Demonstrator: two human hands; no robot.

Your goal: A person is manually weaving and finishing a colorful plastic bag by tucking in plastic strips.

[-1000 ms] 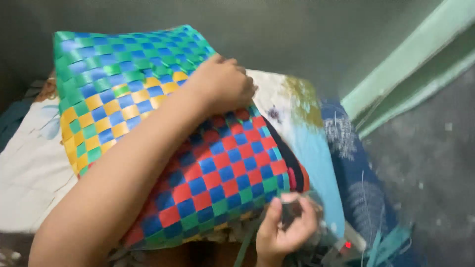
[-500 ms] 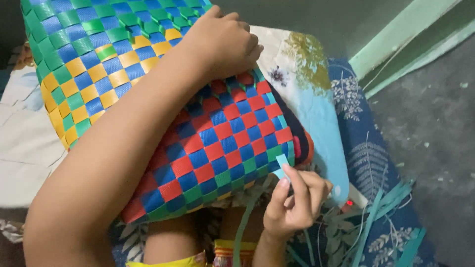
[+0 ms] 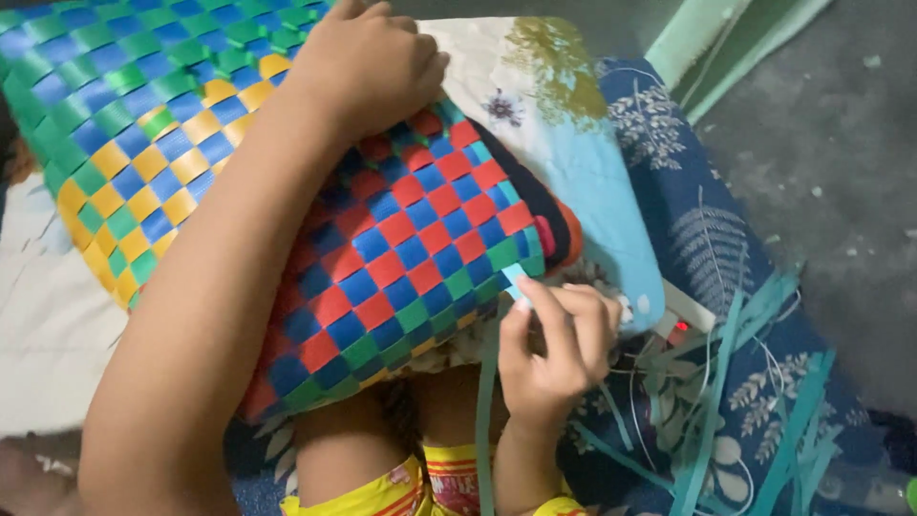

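Head view shows the left hand (image 3: 368,62) pressed flat on top of a woven basket (image 3: 287,201). Just below the basket's edge, the right hand (image 3: 554,349) has its grip pinched on a teal strip (image 3: 516,282).

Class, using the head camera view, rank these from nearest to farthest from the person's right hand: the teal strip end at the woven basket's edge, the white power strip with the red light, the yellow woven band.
Measured from the right hand:
1. Teal strip end: pinched at its fingertips, just above.
2. White power strip: to its right, on the blue leaf-print cloth.
3. Yellow woven band: far upper left on the woven basket.
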